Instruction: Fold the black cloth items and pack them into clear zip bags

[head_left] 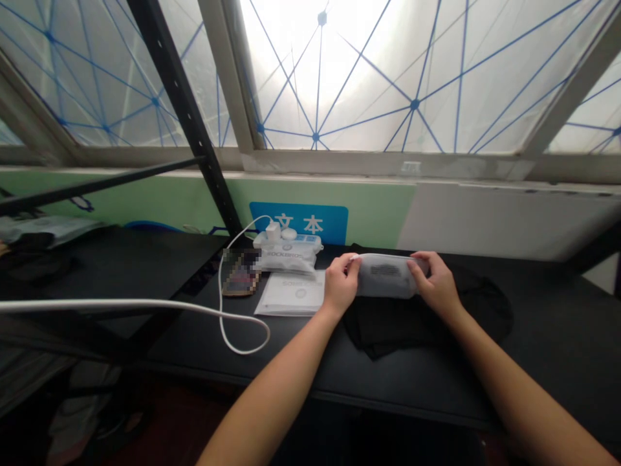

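Between both hands is a frosted plastic bag [385, 275] with something grey inside and small dark print on its face. My left hand [342, 281] pinches its upper left corner, thumb and fingers closed. At the right end, my right hand [434, 281] grips the bag with the thumb in front. Under the bag, a black cloth item [383, 333] lies spread on the black table. Left of my left hand is a flat white printed bag [288, 294]. Behind that sits a fuller printed bag [286, 255].
A white cable [145, 303] crosses the left side and loops on the table [204, 349]. It leads toward a white charger plug [273, 231]. A pixelated flat object [241, 272] lies beside the bags. A black metal post [194, 129] rises at left, before the windows.
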A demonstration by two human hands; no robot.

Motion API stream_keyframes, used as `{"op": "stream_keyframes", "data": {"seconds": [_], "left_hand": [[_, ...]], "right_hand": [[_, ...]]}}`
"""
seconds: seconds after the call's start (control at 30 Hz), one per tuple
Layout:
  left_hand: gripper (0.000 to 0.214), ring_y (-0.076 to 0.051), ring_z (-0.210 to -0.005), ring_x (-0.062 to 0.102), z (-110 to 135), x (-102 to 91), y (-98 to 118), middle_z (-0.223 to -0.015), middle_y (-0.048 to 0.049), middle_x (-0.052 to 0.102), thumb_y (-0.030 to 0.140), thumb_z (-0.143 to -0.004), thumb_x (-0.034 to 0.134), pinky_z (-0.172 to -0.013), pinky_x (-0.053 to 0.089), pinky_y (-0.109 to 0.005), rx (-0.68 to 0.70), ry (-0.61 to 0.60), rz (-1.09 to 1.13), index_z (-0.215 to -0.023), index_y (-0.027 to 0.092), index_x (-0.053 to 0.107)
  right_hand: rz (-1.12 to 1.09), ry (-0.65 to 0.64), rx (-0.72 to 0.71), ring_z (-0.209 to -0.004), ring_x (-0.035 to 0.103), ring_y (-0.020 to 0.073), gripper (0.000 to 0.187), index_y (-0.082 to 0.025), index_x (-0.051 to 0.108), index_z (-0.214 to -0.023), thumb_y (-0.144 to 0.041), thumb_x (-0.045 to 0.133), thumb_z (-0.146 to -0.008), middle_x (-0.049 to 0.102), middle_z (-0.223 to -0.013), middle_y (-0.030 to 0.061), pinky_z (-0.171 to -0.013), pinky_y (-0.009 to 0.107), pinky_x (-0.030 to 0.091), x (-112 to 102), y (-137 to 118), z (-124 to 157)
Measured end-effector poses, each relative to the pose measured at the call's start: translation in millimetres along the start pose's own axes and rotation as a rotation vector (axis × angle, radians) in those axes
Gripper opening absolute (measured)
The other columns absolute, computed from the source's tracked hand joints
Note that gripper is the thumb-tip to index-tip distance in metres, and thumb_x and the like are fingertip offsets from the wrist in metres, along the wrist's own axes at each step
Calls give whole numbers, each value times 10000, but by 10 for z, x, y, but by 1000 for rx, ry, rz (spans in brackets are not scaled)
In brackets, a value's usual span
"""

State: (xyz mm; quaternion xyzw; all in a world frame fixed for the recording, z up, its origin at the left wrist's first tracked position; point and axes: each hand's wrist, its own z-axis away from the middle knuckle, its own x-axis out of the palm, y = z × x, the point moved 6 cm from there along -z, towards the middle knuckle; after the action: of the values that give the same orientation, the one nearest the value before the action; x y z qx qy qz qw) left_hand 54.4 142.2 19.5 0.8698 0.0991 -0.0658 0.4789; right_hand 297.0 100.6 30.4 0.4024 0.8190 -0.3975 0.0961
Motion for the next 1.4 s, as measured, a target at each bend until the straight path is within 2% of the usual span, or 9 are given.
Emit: {"op": "stream_keyframes", "data": {"seconds": [0.17,0.4,0.57,0.7,0.77,0.87,1.07,1.23,1.4], "left_hand": [[257,-176,-795,654,-10,14,4,-891,-34,728,394,-997,562,-767,513,-267,1,-2,-3,-1021,209,738],[251,-193,-874,678,-9,48,-6,-981,-50,750,379,-1004,552,-791,522,-271,25,-7,-15,-1046,211,733],[249,-208,-934,687,24,84,89,-1026,-63,755,361,-1009,550,-875,530,-313,97,-46,-19,-1059,214,745],[241,-199,-956,697,85,123,245,-1043,-59,764,329,-1015,543,-892,542,-320,205,-138,-3,-1057,225,756],[236,-194,-932,696,118,130,323,-1025,-63,768,303,-1015,542,-867,550,-319,261,-171,-1,-1058,218,758],[223,-197,-916,679,160,130,416,-989,-64,772,260,-1007,548,-849,551,-330,341,-215,-4,-1046,211,762],[204,-213,-913,652,193,66,488,-925,-56,768,205,-983,569,-837,554,-357,458,-271,-44,-954,209,771],[224,-215,-925,653,163,1,477,-961,-39,785,137,-956,577,-838,566,-367,471,-280,-77,-979,225,782],[196,-222,-967,663,101,-15,464,-1023,-27,796,207,-968,611,-884,565,-388,431,-289,-48,-995,258,799]], "right_hand": [[22,-22,-10,-922,641,266,304,-213,626,-1056,-484,527,-960,690,-1006,92,-854,400,508,20,21,-4],[77,2,-74,-1028,607,296,306,-204,638,-1075,-462,527,-952,667,-1056,119,-948,445,470,-23,-33,-16],[256,29,-222,-1130,583,318,288,-232,655,-1145,-433,540,-973,677,-1156,112,-1049,505,359,-75,-286,0],[242,-95,-400,-1063,638,272,267,-262,650,-1210,-396,551,-1002,720,-1125,81,-1103,492,303,62,-595,111],[201,-140,-454,-1040,662,249,266,-268,635,-1239,-381,546,-1016,736,-1098,72,-1111,478,308,136,-719,174],[177,-127,-465,-993,683,224,215,-286,646,-1183,-386,535,-1028,749,-1048,52,-1104,468,338,183,-822,219],[151,26,-598,-824,665,158,85,-247,674,-989,-266,593,-1006,722,-888,15,-1050,413,391,121,-970,250],[158,18,-689,-839,647,156,85,-235,664,-1051,-241,598,-998,697,-916,27,-1031,404,396,201,-1098,259],[221,-49,-641,-897,638,171,136,-231,661,-1021,-216,526,-1019,663,-1017,55,-1046,438,368,166,-1046,176]]}}
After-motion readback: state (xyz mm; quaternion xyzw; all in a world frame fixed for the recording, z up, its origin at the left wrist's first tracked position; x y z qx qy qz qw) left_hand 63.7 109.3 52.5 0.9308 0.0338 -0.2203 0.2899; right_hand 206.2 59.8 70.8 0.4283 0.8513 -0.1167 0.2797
